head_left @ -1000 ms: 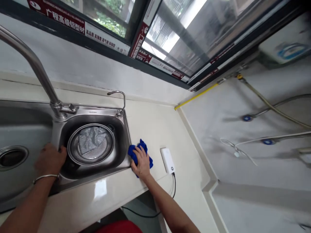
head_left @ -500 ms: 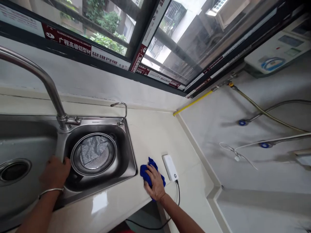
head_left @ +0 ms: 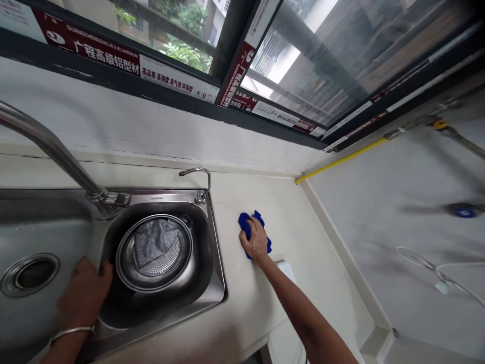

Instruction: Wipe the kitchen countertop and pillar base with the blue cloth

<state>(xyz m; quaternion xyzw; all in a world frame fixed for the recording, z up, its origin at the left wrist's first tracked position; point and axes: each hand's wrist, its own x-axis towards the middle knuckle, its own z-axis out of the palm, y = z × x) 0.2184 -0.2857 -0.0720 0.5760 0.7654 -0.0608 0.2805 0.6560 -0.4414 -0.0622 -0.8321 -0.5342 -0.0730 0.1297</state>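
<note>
A crumpled blue cloth point(head_left: 245, 225) is pressed on the pale countertop point(head_left: 235, 202), right of the sink. My right hand point(head_left: 256, 239) is closed over it, fingers bent. My left hand point(head_left: 84, 293), with a bracelet point(head_left: 71, 331) at its wrist, straddles the divider point(head_left: 97, 237) between the two sink basins, thumb on the right side. Its grip is partly hidden and slightly blurred. In the right-hand basin point(head_left: 202, 253) sits a round metal pan point(head_left: 153, 288) holding a perforated steel piece point(head_left: 166, 263) and a grey sparkly cloth point(head_left: 155, 241).
A large faucet point(head_left: 53, 146) arches over the left basin, which has a drain point(head_left: 36, 273). A small curved tap point(head_left: 206, 182) stands at the sink's back right corner. My right forearm partly covers a white device point(head_left: 287, 270). A yellow pipe point(head_left: 341, 161) runs below the window.
My right hand has slid the blue cloth away from the counter's front edge, toward the wall. My left hand stays at the divider. The view has shifted closer to the window.
</note>
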